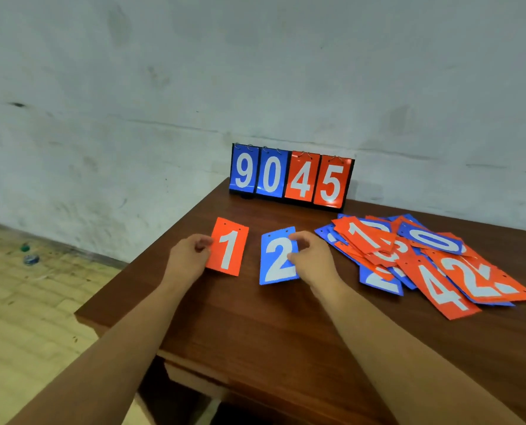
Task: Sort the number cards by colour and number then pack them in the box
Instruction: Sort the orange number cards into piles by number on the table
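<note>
On the brown wooden table (pixel 255 326) my left hand (pixel 188 256) pinches the left edge of a red card with a white 1 (pixel 229 246). My right hand (pixel 312 259) pinches the right edge of a blue card with a white 2 (pixel 275 259). Both cards lie side by side, a small gap between them. To the right lies a loose heap of red and blue number cards (pixel 424 256), overlapping one another. No box shows in this view.
A black flip scoreboard (pixel 290 177) stands at the table's back edge against the wall, showing blue 9 and 0, red 4 and 5. The table's left corner drops off to a tiled floor with small bits of litter (pixel 30 259).
</note>
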A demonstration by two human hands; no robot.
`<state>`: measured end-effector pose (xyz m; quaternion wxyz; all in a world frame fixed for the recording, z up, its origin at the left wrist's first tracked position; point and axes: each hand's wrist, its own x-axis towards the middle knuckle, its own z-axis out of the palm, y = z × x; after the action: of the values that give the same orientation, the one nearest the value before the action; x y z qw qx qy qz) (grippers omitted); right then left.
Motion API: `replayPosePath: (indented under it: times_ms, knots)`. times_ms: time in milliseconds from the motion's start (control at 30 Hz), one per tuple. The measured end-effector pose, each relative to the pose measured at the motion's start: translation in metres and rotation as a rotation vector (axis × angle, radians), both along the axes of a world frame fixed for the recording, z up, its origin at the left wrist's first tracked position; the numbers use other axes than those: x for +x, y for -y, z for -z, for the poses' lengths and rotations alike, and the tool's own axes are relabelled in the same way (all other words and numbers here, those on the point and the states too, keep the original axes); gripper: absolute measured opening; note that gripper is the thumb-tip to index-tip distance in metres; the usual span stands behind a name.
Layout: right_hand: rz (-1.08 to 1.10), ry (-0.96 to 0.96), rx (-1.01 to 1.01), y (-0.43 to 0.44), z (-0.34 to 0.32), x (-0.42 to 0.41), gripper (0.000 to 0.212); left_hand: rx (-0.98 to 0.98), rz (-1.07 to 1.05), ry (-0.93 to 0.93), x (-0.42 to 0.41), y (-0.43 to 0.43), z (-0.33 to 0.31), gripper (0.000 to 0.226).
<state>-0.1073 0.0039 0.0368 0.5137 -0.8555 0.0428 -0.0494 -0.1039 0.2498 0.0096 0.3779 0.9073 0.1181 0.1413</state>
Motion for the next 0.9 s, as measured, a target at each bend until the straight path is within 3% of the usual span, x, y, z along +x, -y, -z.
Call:
replayPosePath:
  times_ms: [300, 367, 500, 633, 767, 900]
  knots:
    - [-0.119, 0.136, -0.478, -0.039, 0.025, 0.003, 0.025, 0.336, 0.092, 0.020, 0.027, -0.031, 0.015, 0.031]
    - [-0.114, 0.128, -0.453, -0.035, 0.029, -0.001, 0.024, 0.336, 0.099, 0.012, 0.032, -0.034, 0.016, 0.030]
    - [-0.070, 0.108, -0.155, -0.031, 0.028, -0.007, 0.016, 0.338, 0.141, -0.012, 0.030, -0.034, 0.011, 0.031]
    - [-0.141, 0.093, -0.031, -0.044, 0.018, -0.026, 0.013, 0.193, 0.116, 0.144, 0.003, -0.027, -0.002, 0.028]
    - [-0.231, 0.081, 0.047, -0.071, 0.012, -0.048, 0.012, -0.306, 0.186, 0.003, -0.032, -0.023, -0.010, 0.034]
    - [-0.342, 0.072, -0.024, -0.094, 0.013, -0.061, 0.010, -0.239, 0.191, -0.014, -0.058, -0.044, -0.006, 0.031]
